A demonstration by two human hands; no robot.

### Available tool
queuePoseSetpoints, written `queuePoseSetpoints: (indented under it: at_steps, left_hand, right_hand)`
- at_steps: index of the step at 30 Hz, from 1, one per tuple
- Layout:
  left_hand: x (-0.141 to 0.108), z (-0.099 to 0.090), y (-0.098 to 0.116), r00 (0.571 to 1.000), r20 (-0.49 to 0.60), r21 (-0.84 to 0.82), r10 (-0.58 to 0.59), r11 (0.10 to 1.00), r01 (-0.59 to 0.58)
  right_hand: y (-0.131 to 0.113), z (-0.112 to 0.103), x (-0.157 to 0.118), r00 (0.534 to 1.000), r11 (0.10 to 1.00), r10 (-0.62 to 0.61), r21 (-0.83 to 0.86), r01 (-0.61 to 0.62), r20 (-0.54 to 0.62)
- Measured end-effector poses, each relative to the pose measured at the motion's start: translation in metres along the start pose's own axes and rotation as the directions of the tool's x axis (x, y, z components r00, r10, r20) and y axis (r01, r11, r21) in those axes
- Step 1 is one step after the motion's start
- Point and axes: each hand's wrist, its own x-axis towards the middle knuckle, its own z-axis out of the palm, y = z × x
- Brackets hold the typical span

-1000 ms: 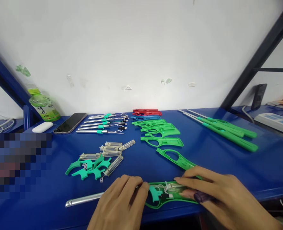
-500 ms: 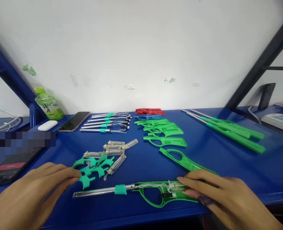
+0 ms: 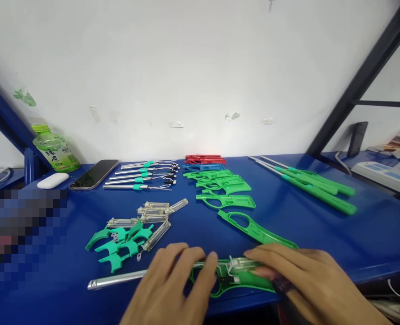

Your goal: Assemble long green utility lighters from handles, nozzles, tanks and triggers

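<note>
Green casing (image 3: 250, 279) is again partly under the left fingers (image 3: 204, 279).

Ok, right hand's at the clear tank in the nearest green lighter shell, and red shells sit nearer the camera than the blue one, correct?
No: the head view shows the red shells farther back than the blue shell. The right hand is at the clear tank in the nearest green lighter shell.

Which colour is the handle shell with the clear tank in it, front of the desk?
Green; the handle shell shows best in the head view.
</note>
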Motion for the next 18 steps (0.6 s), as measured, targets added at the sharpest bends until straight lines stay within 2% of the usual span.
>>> queuePoseSetpoints:
  at_steps: [3,7,14,18]
  left_hand:
    - [0.017,0.015,0.011,0.999,0.041,-0.128,-0.017,0.992,0.022]
    - [0.024,0.023,0.013,0.999,-0.014,-0.224,-0.05,0.974,0.046]
    - [0.019,0.024,0.016,0.996,-0.079,-0.178,-0.037,0.984,0.022]
    - [0.018,0.023,0.017,0.997,-0.058,-0.167,-0.044,0.985,0.034]
  right_hand:
    - [0.0,0.0,0.002,0.999,1.0,0.009,-0.015,-0.01,-0.045]
    - [-0.002,0.005,0.002,0.992,0.999,-0.016,-0.03,0.013,-0.124]
    - [0.002,0.014,-0.011,0.966,0.991,-0.071,-0.128,0.039,-0.248]
    - [0.006,0.01,-0.021,0.934,0.99,0.043,-0.112,-0.088,-0.355]
